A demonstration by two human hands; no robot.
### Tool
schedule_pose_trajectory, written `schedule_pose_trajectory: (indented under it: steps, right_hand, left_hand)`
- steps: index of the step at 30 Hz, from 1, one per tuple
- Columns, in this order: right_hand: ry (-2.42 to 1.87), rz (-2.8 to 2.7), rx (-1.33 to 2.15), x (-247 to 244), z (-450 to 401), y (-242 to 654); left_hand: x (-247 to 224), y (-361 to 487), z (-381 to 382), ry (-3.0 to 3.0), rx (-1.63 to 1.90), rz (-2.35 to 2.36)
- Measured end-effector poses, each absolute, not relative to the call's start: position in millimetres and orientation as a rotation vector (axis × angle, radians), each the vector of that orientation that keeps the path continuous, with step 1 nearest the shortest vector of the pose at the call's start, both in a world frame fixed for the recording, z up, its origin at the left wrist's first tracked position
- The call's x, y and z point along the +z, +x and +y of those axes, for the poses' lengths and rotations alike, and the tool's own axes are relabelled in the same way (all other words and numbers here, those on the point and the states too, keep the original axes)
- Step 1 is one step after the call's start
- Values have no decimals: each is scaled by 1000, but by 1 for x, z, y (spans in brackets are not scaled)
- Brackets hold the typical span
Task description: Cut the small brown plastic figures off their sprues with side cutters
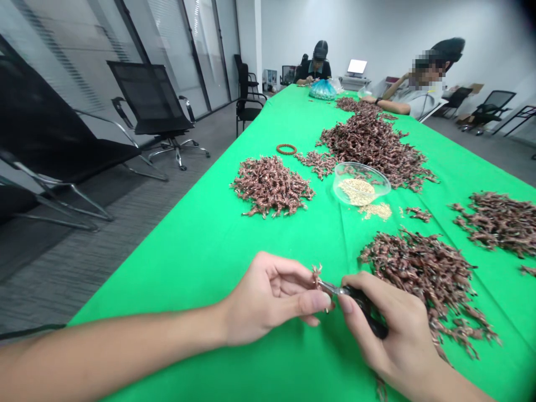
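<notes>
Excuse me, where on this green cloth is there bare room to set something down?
The green cloth is barest between your left hand and the pile of brown twisted pieces. It is crowded to the right, around the clear bowl and larger piles.

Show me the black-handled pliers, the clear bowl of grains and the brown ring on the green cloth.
Black-handled pliers (363, 309): head view, point on the black handle.
Clear bowl of grains (379, 180): head view, point on the bowl's bare wall.
Brown ring (286, 153): head view, point on the ring's near band.

Office meeting room: long table under green cloth (201, 268), black mesh swivel chairs (148, 97), glass partition wall (201, 50), carpeted floor (84, 262).
</notes>
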State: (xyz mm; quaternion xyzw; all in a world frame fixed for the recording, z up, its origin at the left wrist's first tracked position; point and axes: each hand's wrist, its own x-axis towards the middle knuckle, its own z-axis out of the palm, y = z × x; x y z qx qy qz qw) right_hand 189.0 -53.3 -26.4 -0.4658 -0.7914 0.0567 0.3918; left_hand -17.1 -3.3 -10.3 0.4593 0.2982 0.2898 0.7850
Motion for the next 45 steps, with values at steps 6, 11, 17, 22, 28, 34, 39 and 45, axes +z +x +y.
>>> schedule_pose_trajectory:
  steps: [6, 11, 17, 22, 28, 34, 39, 45]
  right_hand:
    - [-1197, -2037, 166, -27, -54, 188]
    - [-1217, -2030, 189, -25, -56, 184]
    - [-1267, -2035, 340, -23, -57, 180]
    - [-1296, -2017, 439, -22, -57, 179]
    - [-1363, -1984, 548, -20, -57, 178]
    - [-1415, -1867, 577, -20, -53, 184]
    - [-1392, -1877, 440, -19, -51, 188]
    - [-1343, -1936, 201, -26, -48, 192]
  left_hand:
    - [-13, -16, -6, 1049, 645, 700]
    - [-13, -15, -9, 1395, 810, 833]
    - [-15, -15, -7, 1662, 1088, 844]
    - [-18, -16, -5, 1832, 1173, 856]
    - [-20, -15, -1, 1951, 1234, 864]
    - [-23, -13, 1, 1675, 1109, 938]
    - [-22, -14, 7, 1564, 1036, 929]
    - [-25, -16, 12, 1488, 896, 913]
